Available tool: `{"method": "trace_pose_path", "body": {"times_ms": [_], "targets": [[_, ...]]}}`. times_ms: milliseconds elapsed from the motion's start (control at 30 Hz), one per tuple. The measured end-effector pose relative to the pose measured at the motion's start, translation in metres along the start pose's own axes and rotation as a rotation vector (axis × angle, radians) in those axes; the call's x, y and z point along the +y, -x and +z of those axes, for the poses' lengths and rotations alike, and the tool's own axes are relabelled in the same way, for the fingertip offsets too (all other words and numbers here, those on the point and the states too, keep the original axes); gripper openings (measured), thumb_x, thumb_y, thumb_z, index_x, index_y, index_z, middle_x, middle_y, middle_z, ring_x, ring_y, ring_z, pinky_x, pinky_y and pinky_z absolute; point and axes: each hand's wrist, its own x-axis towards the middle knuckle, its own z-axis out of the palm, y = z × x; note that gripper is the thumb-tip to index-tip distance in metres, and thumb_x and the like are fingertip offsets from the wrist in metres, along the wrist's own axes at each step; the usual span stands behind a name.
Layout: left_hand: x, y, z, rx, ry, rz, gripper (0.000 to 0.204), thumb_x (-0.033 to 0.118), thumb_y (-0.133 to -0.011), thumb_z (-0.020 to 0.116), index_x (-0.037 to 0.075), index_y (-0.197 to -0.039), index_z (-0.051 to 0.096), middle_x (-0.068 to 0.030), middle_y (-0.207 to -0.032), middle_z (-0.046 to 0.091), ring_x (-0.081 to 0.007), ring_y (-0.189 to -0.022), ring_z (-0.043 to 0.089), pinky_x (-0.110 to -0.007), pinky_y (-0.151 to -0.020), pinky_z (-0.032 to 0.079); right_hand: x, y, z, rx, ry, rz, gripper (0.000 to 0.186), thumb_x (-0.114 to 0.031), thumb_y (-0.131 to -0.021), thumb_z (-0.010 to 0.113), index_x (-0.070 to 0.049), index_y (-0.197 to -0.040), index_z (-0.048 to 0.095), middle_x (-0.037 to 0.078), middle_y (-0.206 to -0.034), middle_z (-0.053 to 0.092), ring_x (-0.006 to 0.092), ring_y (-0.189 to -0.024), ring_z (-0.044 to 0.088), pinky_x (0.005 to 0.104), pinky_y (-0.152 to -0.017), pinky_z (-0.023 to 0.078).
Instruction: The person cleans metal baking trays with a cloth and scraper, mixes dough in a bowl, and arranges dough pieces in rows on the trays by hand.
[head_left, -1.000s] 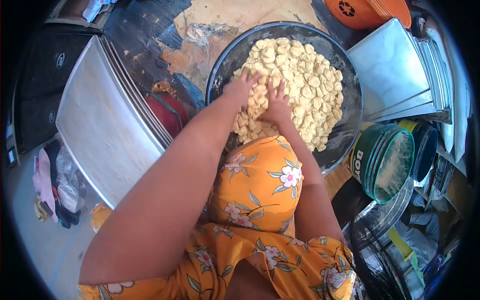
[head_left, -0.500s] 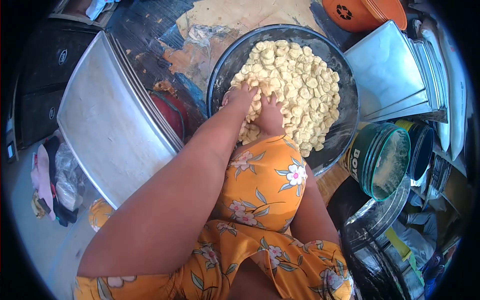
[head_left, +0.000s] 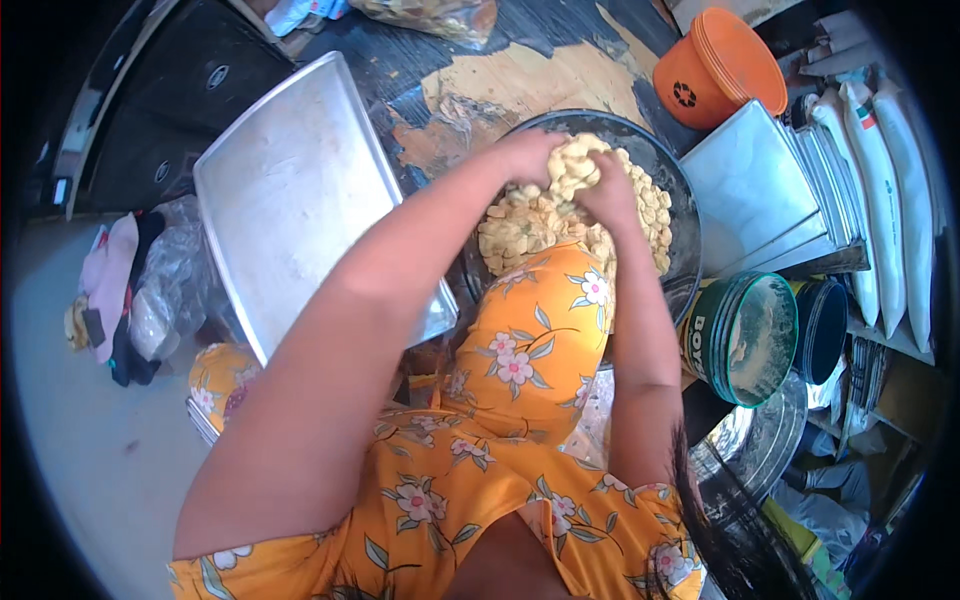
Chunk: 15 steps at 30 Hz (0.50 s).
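Note:
A wide black basin (head_left: 688, 205) holds a heap of small pale yellow dough pieces (head_left: 520, 228). Over its far part, both of my hands grip a lumpy clump of dough pieces (head_left: 574, 163) stuck together. My left hand (head_left: 532, 157) presses on the clump's left side, its fingertips partly hidden by the dough. On the right side, my right hand (head_left: 613, 198) curls around the dough with its fingers pointing inward. My orange flowered clothing covers the basin's near edge.
Metal trays (head_left: 290, 190) stand at the left, and flat pale sheets (head_left: 745, 185) lean at the right. An orange bucket (head_left: 720, 65) sits beyond the basin. A green bucket (head_left: 765, 335) dusted inside and a dark bucket (head_left: 822, 330) are at the near right.
Both hands moved from deep in the heap to the basin's far part, lifting a clump of dough pieces. My right hand went up and right. The view has shifted.

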Motion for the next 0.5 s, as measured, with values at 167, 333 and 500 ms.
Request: {"method": "trace_pose_path", "body": {"times_ms": [167,333,500], "targets": [[0.073,0.096,-0.140,0.205,0.013,0.039,0.066,0.014,-0.062,0.079,0.007,-0.124,0.057,-0.0178,-0.112,0.066,-0.0351,-0.106,0.063,-0.041,-0.092,0.050,-0.131,-0.011,-0.093,0.084,-0.113,-0.264,0.064,-0.012,-0.061,0.074,-0.003,-0.123,0.060,0.016,-0.122,0.055,0.0359,-0.110,0.059,0.0383,-0.095,0.049],[0.066,0.236,-0.194,0.566,-0.118,0.048,0.070,0.017,-0.062,0.077,0.007,-0.127,0.054,-0.0211,-0.121,0.060,-0.0381,-0.110,0.060,-0.042,-0.094,0.049,-0.258,0.001,-0.091,0.089,-0.266,-0.597,0.060,-0.009,-0.060,0.073,-0.003,-0.119,0.061,0.016,-0.119,0.057,0.0360,-0.109,0.059,0.0384,-0.093,0.049],[0.029,0.354,-0.169,0.632,-0.057,-0.344,0.081,0.017,-0.065,0.075,0.009,-0.139,0.041,-0.0227,-0.124,0.053,-0.0420,-0.111,0.058,-0.044,-0.095,0.049,-0.330,0.028,-0.002,-0.197,-0.423,-0.678,0.063,-0.012,-0.061,0.075,-0.006,-0.122,0.060,0.017,-0.120,0.052,0.0389,-0.110,0.056,0.0393,-0.095,0.048]]}}
